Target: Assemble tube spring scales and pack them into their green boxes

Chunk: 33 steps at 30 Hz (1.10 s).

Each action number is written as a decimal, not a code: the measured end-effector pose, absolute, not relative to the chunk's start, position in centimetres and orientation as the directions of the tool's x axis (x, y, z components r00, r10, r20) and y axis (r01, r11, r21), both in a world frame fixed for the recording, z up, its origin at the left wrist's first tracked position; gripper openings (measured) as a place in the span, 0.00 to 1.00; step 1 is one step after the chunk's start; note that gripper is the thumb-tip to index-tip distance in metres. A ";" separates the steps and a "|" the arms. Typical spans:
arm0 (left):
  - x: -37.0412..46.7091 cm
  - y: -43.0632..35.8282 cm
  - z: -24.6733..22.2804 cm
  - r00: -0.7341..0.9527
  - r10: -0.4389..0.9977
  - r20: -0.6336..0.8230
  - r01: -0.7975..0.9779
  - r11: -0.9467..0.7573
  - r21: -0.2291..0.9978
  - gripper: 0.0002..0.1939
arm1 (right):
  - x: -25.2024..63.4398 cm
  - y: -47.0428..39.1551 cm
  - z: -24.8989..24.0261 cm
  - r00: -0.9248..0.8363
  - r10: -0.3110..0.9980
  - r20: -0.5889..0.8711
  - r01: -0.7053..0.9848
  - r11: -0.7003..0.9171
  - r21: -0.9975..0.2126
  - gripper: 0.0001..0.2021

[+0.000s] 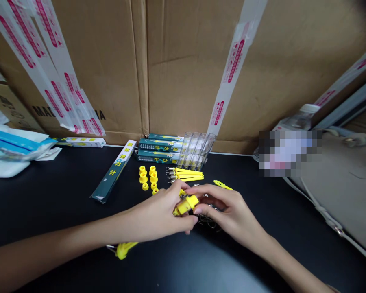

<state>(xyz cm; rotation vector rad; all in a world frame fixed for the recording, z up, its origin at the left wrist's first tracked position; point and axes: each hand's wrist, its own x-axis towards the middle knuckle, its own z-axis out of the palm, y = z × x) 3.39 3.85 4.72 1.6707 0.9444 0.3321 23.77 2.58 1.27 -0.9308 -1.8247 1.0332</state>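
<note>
My left hand (171,209) is closed around a yellow plastic spring scale part (183,206), which is tilted with its wider capped end toward the right. The thumb and forefinger of my right hand (222,205) close on that capped end. Under my hands lies a heap of metal wire hooks (209,219), partly hidden by my fingers. Just beyond are yellow rods with springs (187,175) lying side by side, and yellow plastic caps (143,178) in two columns. A single flat yellow piece (222,185) sits beyond my right hand. More yellow parts (123,249) lie below my left forearm.
Clear tubes (195,150) lean on green boxes (158,156) at the back. Another narrow box (114,173) lies left of them. A plastic bottle (305,116) and a beige bag (344,183) are at right, a blue-white packet (15,146) at left. Cardboard (186,61) walls the back.
</note>
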 end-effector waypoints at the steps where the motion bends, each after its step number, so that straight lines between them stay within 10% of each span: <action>1: 3.4 4.0 4.8 0.662 0.701 -0.266 0.372 0.001 0.928 0.17 | 23.8 2.7 1.4 -0.386 0.882 0.269 0.166 0.353 -0.921 0.12; 16: 3.9 5.9 3.3 0.755 0.593 -0.280 -0.072 0.499 0.864 0.14 | 24.5 3.3 1.7 -0.228 0.944 0.237 0.202 0.284 -0.937 0.16; 22: 3.7 6.1 2.8 0.708 0.660 -0.250 0.031 0.325 0.945 0.18 | 26.0 4.2 1.9 -0.302 0.848 0.436 0.625 0.521 -0.581 0.10; 33: 3.6 6.9 4.3 0.692 0.664 -0.282 0.062 0.334 0.941 0.18 | 28.3 5.2 2.0 -0.487 0.763 0.425 0.777 0.601 -0.188 0.12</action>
